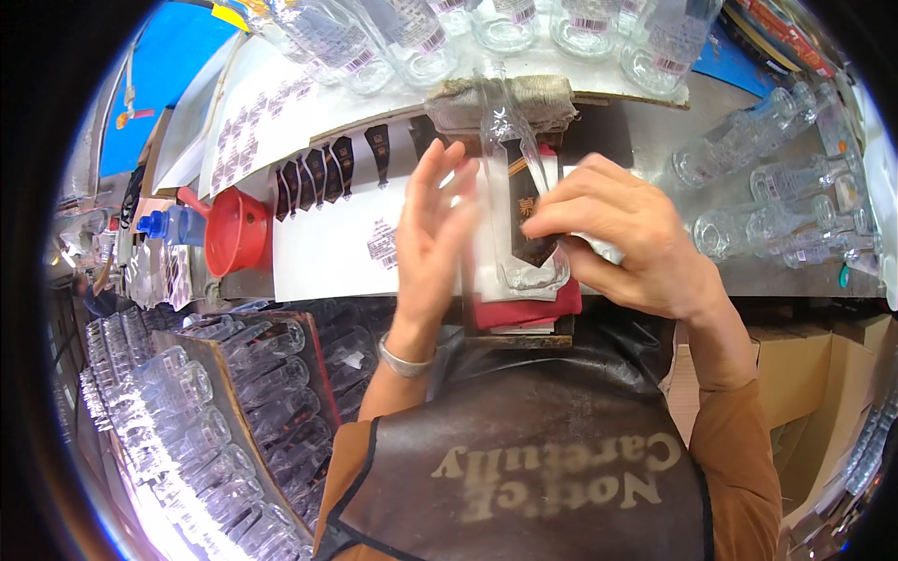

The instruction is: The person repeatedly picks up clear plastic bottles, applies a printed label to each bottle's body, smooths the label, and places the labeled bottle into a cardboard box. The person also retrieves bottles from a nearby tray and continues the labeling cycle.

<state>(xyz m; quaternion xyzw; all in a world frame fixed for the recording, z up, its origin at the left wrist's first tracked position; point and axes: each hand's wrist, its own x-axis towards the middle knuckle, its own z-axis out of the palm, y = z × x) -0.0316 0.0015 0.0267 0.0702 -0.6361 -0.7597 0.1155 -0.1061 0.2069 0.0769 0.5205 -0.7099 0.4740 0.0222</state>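
A clear glass bottle (552, 273) lies in front of me, its neck on a cloth-wrapped rest and its base towards me. A dark label with orange print (526, 208) sits on its upper face. My right hand (629, 229) is curled over the bottle's right side, its fingertips closed at the label. My left hand (432, 229) is raised just left of the bottle, holding nothing. Its fingers are apart and partly blurred. Under the bottle's base is a red cloth (528, 310). More dark labels (378, 154) lie in a row on a white sheet (318, 252) to the left.
Several clear bottles (505, 28) stand along the far edge. Others lie on the metal table (655, 150) at right. A red plastic scoop (236, 234) sits at left beside a blue-capped bottle (164, 224). Crates of bottles (201, 411) are at lower left, cardboard boxes (804, 374) at lower right.
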